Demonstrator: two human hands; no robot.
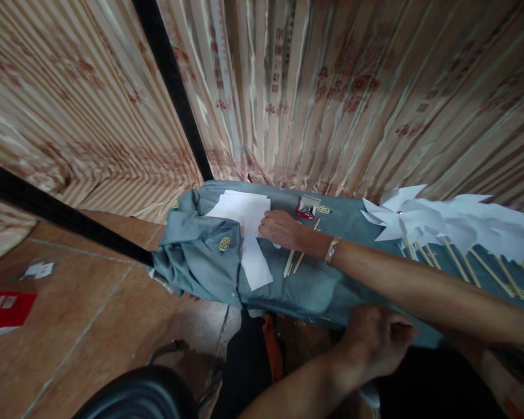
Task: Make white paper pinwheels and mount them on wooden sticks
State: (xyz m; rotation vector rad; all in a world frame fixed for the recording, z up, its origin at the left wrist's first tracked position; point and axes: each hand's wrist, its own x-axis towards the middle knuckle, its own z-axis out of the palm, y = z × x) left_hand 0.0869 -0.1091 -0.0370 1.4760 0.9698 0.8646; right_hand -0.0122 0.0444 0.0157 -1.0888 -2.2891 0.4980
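My right hand (282, 230), wearing a bracelet (332, 251), reaches left across the cloth-covered table. Its fingers are pinched together at the right edge of a stack of white paper sheets (244, 208). A loose piece of white paper (255, 265) lies just below, by the table's front edge. Near the right wrist are some thin wooden sticks (300, 256) and a small red box (306, 208) with small dark metal pieces inside. My left hand (378, 337) is curled into a fist in front of the table edge; whatever it may hold is hidden.
Several white paper pinwheels on sticks (404, 218) lie along the right of the table (344, 285). Bunched cloth (192, 233) covers its left end. Dark poles (174, 87) and a patterned curtain (332, 87) stand behind. A dark round seat (135, 398) is at lower left.
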